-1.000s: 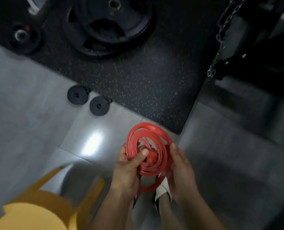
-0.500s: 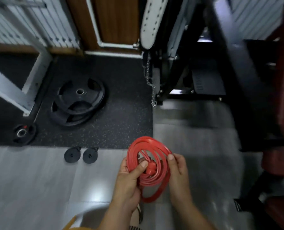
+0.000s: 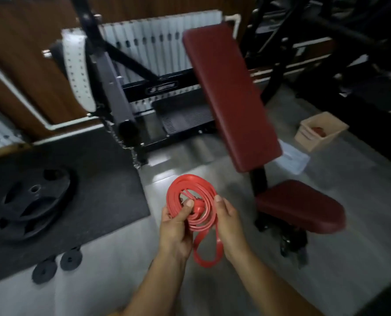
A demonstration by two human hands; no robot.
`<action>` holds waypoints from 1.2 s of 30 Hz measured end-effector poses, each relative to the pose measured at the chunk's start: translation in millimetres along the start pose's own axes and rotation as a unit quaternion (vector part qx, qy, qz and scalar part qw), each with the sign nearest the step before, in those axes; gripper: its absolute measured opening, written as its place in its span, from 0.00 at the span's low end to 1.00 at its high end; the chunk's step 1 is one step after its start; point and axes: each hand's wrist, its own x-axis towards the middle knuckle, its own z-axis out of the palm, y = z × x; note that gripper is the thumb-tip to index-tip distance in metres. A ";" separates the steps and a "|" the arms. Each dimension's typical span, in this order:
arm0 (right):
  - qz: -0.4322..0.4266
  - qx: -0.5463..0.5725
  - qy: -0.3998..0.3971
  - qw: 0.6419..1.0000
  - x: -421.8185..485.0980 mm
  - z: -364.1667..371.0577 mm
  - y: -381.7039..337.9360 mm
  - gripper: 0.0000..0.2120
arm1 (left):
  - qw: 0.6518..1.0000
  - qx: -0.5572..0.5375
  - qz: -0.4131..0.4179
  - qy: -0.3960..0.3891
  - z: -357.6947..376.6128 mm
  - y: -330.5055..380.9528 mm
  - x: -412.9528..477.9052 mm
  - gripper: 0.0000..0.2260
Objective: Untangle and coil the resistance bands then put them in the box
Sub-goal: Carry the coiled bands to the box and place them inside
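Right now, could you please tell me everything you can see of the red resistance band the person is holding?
The red resistance band is a flat, rubbery-looking strip wound into a loose round coil of several turns, held up in the air in front of the person. A small red knot-like lump sits near its centre, and one slack loop hangs below the coil. The left hand pinches the coil's left side, thumb across the front. The right hand holds its right edge.

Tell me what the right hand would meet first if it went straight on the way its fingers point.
The red band coil, which the right hand holds at its rim. Past it, probably bare floor tiles, though depth is unclear.
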 end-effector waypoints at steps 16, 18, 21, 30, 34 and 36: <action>-0.071 0.013 0.182 0.981 67.8 -282.2 -80.7 0.07 | 0.986 0.063 -0.074 -0.139 261.8 -188.8 -19.2 0.23; -0.052 0.028 0.209 0.976 88.6 -319.2 -94.8 0.09 | 0.982 0.078 -0.096 -0.145 302.8 -215.3 -10.8 0.23; -0.063 0.084 0.233 0.967 113.7 -374.5 -113.3 0.10 | 0.972 0.106 -0.128 -0.166 362.9 -252.3 -2.5 0.14; -0.022 0.133 0.244 0.960 196.1 -544.3 -123.2 0.14 | 0.954 0.191 -0.145 -0.182 500.4 -373.8 17.4 0.18; -0.020 0.121 0.215 0.969 237.0 -631.6 -134.1 0.09 | 0.959 0.167 -0.152 -0.170 570.5 -427.7 18.3 0.13; -0.023 0.117 0.201 0.972 252.4 -674.3 -146.9 0.06 | 0.959 0.175 -0.170 -0.147 604.6 -452.3 18.1 0.11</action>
